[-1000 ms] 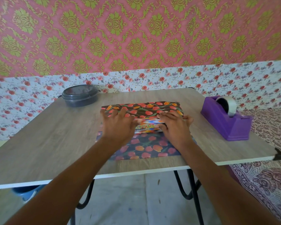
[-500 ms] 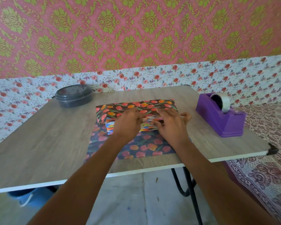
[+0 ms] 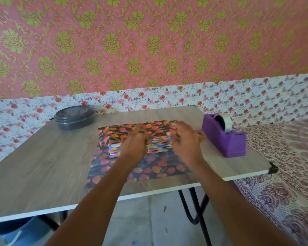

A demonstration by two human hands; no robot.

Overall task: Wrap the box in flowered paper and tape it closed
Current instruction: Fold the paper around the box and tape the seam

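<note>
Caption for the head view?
Left hand presses flowered paper onto the box; right hand open by its right end; tape dispenser nearby.

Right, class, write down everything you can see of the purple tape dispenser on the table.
The purple plastic-looking tape dispenser is a blocky body standing upright near the right edge of the wood-grain table. A roll of pale clear tape sits on edge in its top slot, partly sunk in. Only the table touches it; the right hand is close on its left but apart.
</note>
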